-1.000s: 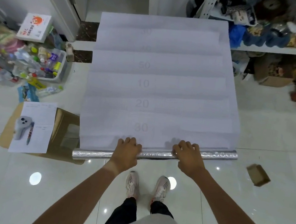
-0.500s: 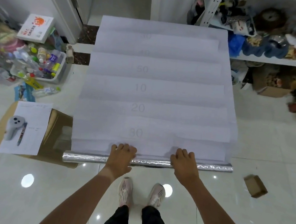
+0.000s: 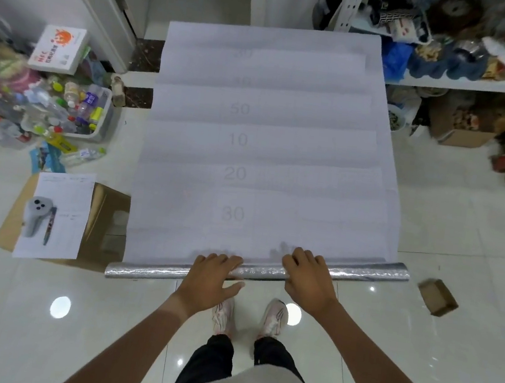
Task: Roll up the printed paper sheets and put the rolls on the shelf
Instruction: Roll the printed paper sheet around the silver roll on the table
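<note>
Several large white printed sheets [image 3: 265,161] lie overlapped on the tiled floor, showing the numbers 50, 10, 20 and 30. Along their near edge lies a long silver roll [image 3: 369,272], slightly slanted, with the sheets' edge running into it. My left hand [image 3: 212,277] lies palm down over the roll left of centre, thumb out. My right hand [image 3: 307,279] curls over the roll right of centre. A white shelf [image 3: 483,85] crowded with items stands at the far right.
A flattened cardboard box [image 3: 105,223] left of the sheets carries a paper, a grey controller and a pen. A bin of bottles [image 3: 88,112] stands further left. A small brown box [image 3: 438,297] lies right of the roll. My feet stand just behind it.
Both hands stay on the silver roll at the sheets' near edge. The roll now lies slightly further from the printed 30, and my left thumb has spread out.
</note>
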